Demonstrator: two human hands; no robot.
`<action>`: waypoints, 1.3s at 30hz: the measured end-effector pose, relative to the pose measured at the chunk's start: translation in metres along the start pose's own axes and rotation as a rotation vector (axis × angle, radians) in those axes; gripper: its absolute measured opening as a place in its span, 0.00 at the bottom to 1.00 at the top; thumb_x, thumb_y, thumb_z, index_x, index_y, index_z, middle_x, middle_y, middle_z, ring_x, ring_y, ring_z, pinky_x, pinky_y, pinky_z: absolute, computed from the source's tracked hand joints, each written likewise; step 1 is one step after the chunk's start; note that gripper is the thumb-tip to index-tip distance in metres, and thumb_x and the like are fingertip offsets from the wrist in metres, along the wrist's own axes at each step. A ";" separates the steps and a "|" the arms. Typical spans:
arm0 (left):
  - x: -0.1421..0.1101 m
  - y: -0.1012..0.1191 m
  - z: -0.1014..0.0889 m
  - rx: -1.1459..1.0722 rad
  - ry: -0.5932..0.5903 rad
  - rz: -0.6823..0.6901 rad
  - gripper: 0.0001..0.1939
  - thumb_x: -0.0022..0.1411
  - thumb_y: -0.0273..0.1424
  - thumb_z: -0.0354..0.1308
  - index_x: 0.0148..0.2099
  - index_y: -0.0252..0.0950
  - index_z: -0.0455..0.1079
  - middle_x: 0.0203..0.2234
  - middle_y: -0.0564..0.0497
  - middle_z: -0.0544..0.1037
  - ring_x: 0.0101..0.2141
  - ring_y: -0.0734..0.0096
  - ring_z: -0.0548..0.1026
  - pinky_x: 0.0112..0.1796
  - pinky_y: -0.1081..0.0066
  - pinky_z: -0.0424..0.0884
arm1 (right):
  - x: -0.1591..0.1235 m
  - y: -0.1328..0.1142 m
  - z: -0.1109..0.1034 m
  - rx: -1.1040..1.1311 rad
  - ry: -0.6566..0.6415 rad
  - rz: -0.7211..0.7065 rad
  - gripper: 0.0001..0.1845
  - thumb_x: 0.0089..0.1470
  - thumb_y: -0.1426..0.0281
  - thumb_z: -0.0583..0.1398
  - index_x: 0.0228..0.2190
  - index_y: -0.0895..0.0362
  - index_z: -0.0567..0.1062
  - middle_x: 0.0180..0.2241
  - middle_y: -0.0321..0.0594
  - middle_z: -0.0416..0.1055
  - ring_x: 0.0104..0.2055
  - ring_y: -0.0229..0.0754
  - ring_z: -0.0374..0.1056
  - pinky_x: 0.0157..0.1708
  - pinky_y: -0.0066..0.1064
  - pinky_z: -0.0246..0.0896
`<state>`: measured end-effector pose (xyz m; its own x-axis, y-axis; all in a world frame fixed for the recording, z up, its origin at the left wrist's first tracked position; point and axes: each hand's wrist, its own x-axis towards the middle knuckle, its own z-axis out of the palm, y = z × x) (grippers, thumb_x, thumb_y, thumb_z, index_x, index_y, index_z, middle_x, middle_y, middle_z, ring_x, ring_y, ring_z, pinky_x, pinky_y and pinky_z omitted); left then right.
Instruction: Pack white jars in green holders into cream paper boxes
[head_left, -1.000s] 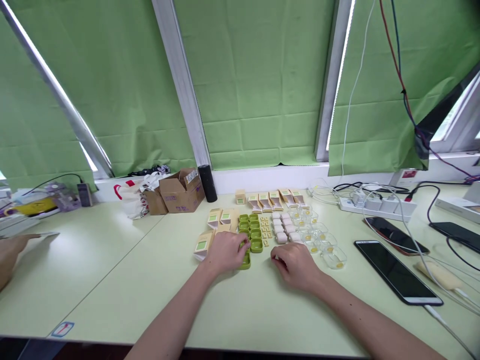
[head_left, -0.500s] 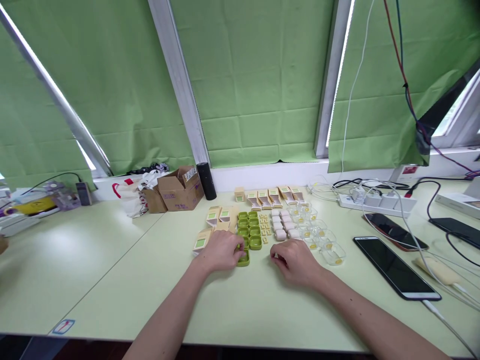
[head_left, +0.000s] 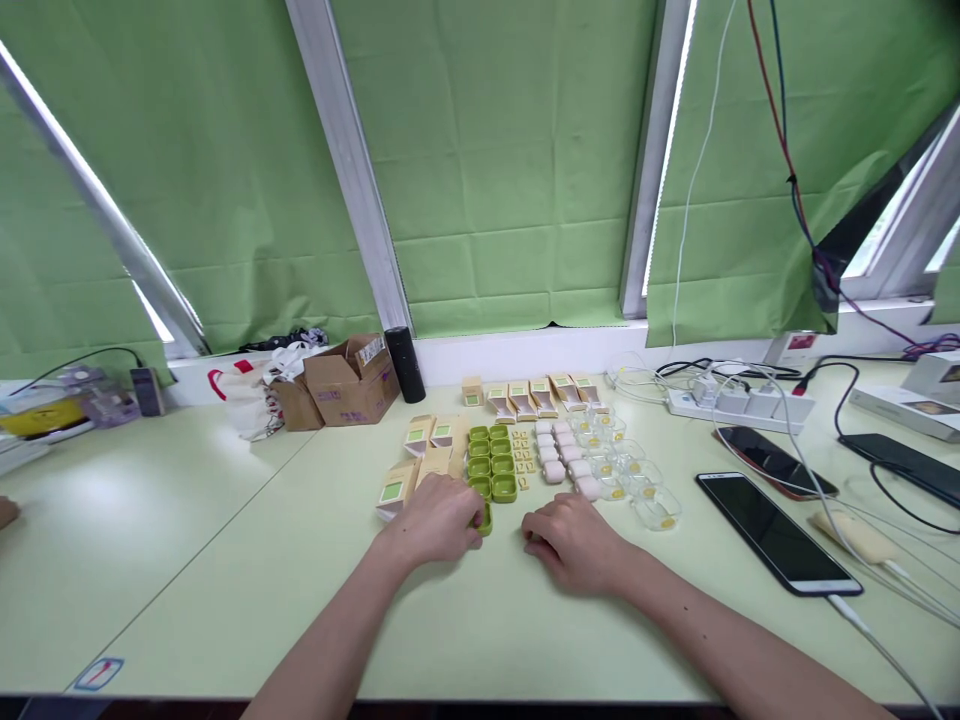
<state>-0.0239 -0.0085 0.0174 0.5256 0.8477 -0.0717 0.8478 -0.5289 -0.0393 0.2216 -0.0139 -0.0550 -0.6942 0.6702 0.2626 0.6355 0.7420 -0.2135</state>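
Observation:
My left hand [head_left: 439,518] is closed at the nearest small square green tray [head_left: 487,519], its fingertips gripping the left side. My right hand [head_left: 574,545] rests on the table to the right of that tray, its fingers curled in with nothing showing between them. More open green trays [head_left: 504,487] stand in two columns just beyond. Beside them lie small yellow clip-like pieces [head_left: 523,467], then rounded pale pink blocks [head_left: 553,471] in two columns. Clear plastic covers [head_left: 657,508] with yellow spots sit farther right. Cream boxes with green labels [head_left: 395,490] stand near my left hand.
A row of opened cream boxes [head_left: 520,399] stands at the back. Behind on the left are a cardboard box [head_left: 349,385] and a black cylinder [head_left: 405,364]. To the right lie a phone [head_left: 780,535] with a cable, another phone [head_left: 772,461] and a power strip [head_left: 739,408].
My right hand has moved slightly left and nearer me, its fingers lower against the table. My left hand stays at the nearest green tray. The camera view has shifted slightly.

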 end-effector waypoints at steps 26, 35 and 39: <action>0.033 0.035 -0.015 0.090 0.375 0.229 0.06 0.70 0.27 0.55 0.37 0.39 0.71 0.26 0.50 0.81 0.26 0.62 0.77 0.27 0.69 0.52 | 0.003 0.017 -0.003 0.514 0.607 0.114 0.29 0.60 0.71 0.63 0.61 0.47 0.63 0.58 0.47 0.70 0.51 0.51 0.73 0.45 0.44 0.77; 0.044 0.036 0.019 -0.395 0.774 0.185 0.11 0.68 0.28 0.59 0.53 0.38 0.70 0.32 0.50 0.81 0.33 0.62 0.78 0.46 0.57 0.69 | 0.007 0.027 -0.002 0.625 0.732 0.155 0.22 0.62 0.71 0.62 0.57 0.48 0.70 0.56 0.45 0.75 0.51 0.50 0.76 0.54 0.48 0.75; 0.045 0.041 0.035 -0.628 0.792 0.099 0.24 0.65 0.31 0.65 0.62 0.40 0.66 0.52 0.42 0.78 0.52 0.53 0.77 0.55 0.53 0.69 | 0.005 0.024 -0.006 0.632 0.746 0.150 0.23 0.62 0.71 0.63 0.58 0.48 0.71 0.56 0.45 0.76 0.56 0.52 0.75 0.59 0.51 0.72</action>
<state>0.0326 0.0067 -0.0227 0.2982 0.7048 0.6437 0.5623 -0.6746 0.4782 0.2357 0.0072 -0.0529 -0.0922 0.7355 0.6712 0.2512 0.6695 -0.6990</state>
